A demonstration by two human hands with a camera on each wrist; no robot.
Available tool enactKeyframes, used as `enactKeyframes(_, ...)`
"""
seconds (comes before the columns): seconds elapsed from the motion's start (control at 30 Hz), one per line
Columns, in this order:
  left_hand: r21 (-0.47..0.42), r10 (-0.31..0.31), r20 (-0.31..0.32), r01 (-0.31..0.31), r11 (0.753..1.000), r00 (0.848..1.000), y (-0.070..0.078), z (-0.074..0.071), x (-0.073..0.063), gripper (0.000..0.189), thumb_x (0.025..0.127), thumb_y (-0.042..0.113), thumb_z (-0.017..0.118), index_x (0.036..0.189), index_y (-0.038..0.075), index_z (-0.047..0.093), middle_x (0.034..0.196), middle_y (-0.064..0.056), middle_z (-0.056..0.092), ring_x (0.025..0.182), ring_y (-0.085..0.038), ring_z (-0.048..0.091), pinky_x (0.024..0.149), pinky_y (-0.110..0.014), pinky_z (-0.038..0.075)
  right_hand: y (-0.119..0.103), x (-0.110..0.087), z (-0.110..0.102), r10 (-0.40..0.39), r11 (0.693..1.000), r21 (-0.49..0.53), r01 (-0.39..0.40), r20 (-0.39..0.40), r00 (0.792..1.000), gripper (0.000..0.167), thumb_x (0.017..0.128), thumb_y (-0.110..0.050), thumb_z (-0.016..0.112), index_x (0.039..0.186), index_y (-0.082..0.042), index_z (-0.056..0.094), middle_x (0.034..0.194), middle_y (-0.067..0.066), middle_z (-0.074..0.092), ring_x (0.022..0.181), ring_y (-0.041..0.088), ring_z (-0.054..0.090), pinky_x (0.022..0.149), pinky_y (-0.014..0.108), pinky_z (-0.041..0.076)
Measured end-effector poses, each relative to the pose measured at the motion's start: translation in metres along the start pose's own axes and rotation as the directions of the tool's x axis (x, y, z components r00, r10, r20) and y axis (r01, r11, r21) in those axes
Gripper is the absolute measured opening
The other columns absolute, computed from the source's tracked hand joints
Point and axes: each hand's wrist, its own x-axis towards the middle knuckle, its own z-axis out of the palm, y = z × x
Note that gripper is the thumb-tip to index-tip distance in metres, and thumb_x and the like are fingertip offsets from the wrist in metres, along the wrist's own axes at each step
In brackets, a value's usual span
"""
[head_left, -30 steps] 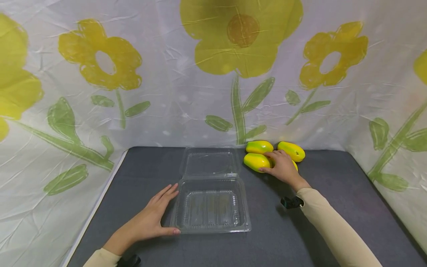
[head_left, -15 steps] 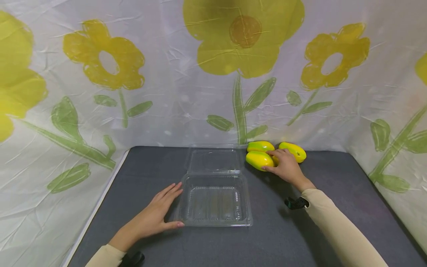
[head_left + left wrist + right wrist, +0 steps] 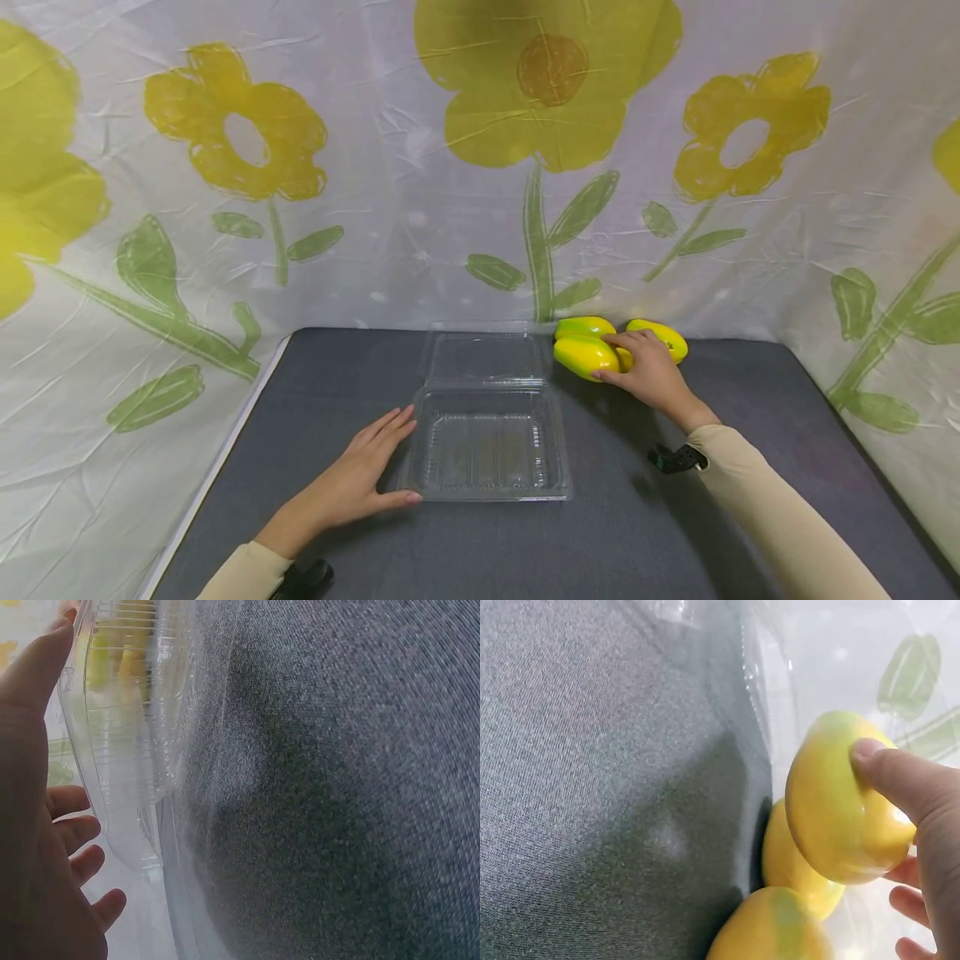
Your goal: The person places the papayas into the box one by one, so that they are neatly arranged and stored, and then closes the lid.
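My right hand [image 3: 651, 371] grips a yellow-green papaya [image 3: 585, 357], its thumb on the near side and fingers behind. In the right wrist view, this papaya [image 3: 844, 799] appears raised above two others. Another papaya [image 3: 585, 327] lies behind it and one more papaya [image 3: 667, 340] lies to the right; part of a further one shows beside the hand. My left hand [image 3: 356, 483] has its fingers extended along the left side of a clear plastic clamshell container [image 3: 564, 492]. Its thumb lies by the front left corner. The container's lid [image 3: 483, 358] is folded back flat, away from me.
A dark grey cloth [image 3: 360, 358] covers the table. Behind and at both sides hangs a pale sheet [image 3: 375, 233] printed with yellow flowers. The papayas sit close to its foot at the back right.
The gripped papaya has shifted slightly up and right, with the right hand around it. In view, the container has moved slightly right and farther away, with the left hand beside it.
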Motion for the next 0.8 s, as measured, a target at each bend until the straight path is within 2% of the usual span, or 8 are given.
enactKeyframes(0.23, 0.029, 0.001, -0.008, -0.001, 1.0, 1.0, 0.0, 0.002, 0.001, 0.101, 0.081, 0.07, 0.064, 0.154, 0.007, 0.033, 0.166, -0.008, 0.023, 0.151, -0.036, 0.025, 0.116, -0.062, 0.029, -0.009, -0.003, -0.003, -0.025, 1.0, 0.014, 0.026, -0.029, 0.999, 0.067, 0.078, -0.04, 0.083, 0.132, -0.007, 0.062, 0.128, 0.017, 0.066, 0.119, 0.038, 0.052, 0.103, 0.057, 0.039)
enactKeyframes(0.57, 0.045, -0.013, -0.017, 0.014, 0.999, 1.0, 0.001, 0.002, 0.001, 0.099, 0.08, 0.072, 0.063, 0.151, 0.008, 0.038, 0.165, -0.006, 0.025, 0.151, -0.034, 0.026, 0.116, -0.061, 0.03, -0.026, -0.003, -0.002, -0.035, 0.999, 0.037, 0.035, -0.022, 0.999, 0.068, 0.077, -0.042, 0.083, 0.133, -0.009, 0.063, 0.127, 0.014, 0.067, 0.116, 0.035, 0.055, 0.101, 0.056, 0.042)
enactKeyframes(0.8, 0.044, -0.014, -0.015, 0.015, 0.999, 1.0, 0.002, 0.003, 0.001, 0.098, 0.08, 0.072, 0.063, 0.151, 0.009, 0.039, 0.165, -0.006, 0.025, 0.151, -0.034, 0.025, 0.116, -0.061, 0.03, -0.04, -0.003, -0.003, -0.079, 0.996, 0.043, 0.08, -0.029, 0.996, 0.067, 0.076, -0.043, 0.084, 0.132, -0.011, 0.064, 0.128, 0.011, 0.068, 0.12, 0.035, 0.058, 0.101, 0.054, 0.045)
